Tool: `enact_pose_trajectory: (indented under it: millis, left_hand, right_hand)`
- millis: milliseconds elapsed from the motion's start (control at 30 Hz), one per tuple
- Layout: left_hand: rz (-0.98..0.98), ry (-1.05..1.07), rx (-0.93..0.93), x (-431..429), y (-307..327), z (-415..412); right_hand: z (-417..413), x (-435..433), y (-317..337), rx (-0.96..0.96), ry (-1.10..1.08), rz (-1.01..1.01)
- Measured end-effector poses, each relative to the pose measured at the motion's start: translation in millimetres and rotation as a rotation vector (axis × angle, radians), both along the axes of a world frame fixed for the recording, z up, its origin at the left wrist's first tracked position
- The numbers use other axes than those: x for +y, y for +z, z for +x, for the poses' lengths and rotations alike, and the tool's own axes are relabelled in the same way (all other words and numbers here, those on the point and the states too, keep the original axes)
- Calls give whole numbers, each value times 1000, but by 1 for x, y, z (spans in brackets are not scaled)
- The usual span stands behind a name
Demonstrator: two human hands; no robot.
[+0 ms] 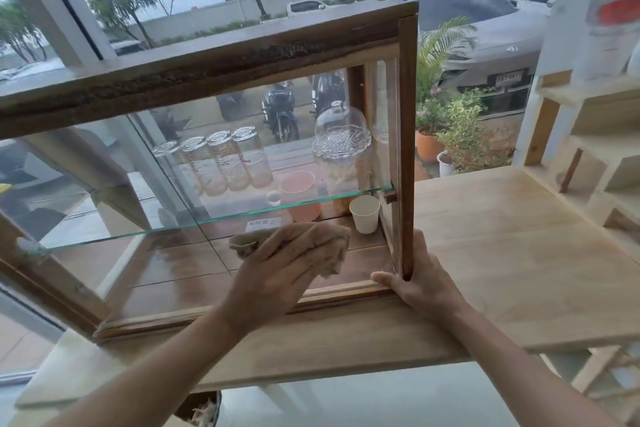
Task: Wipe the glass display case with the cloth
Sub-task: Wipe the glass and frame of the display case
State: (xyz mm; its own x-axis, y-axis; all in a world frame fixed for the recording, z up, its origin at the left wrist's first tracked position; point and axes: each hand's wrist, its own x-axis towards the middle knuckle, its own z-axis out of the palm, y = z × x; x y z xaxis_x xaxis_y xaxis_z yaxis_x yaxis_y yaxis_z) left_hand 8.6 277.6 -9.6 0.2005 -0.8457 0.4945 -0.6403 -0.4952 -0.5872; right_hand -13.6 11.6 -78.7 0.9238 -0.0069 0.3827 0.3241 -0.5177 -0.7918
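My left hand (277, 263) sits low in the middle of the frame, the forearm reaching up from the lower left corner. Its fingers lie nearly straight and close together over a bunched tan cloth (334, 253), pressing it flat against the front pane of the glass display case (207, 73). The cloth shows past my fingertips on the right and pokes out beside my knuckles on the left. It rests on the lower part of the pane, just under the edge of the glass shelf (207, 218) inside.

My right hand (420, 282) comes in from the lower right corner and grips the case at its bottom right corner. The thumb lies along the front of the bottom rail, and the fingers curl round the upright corner post on its far side.

The case stands on the pale wooden bench (502, 253) and fills the left and middle of the frame, its dark top rail slanting from mid left up to the upper middle. Through the glass I see a row of upturned tumblers (225, 159) in the middle, a clear glass dome (341, 135) to their right, and a white paper cup (364, 213) in the lower right corner of the case. A light wooden rack (588, 135) stands at the right edge of the frame.
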Motion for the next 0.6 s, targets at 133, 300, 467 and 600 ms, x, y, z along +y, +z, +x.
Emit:
enact_pose_trajectory:
  millis: [133,300,467,600]
  left_hand:
    - [35,48,68,16,-52,-13]
    - [26,17,131,-5,-42,-11]
    - [27,-20,164,-1,-55,-15]
    - [-19,-77,209,-48,-58,-12]
  right_hand:
    - [1,-1,-2,3,6,-18]
    - [3,-7,27,-5,114,122]
    - [14,-4,80,-150,85,132]
    - [11,-3,84,-169,36,83]
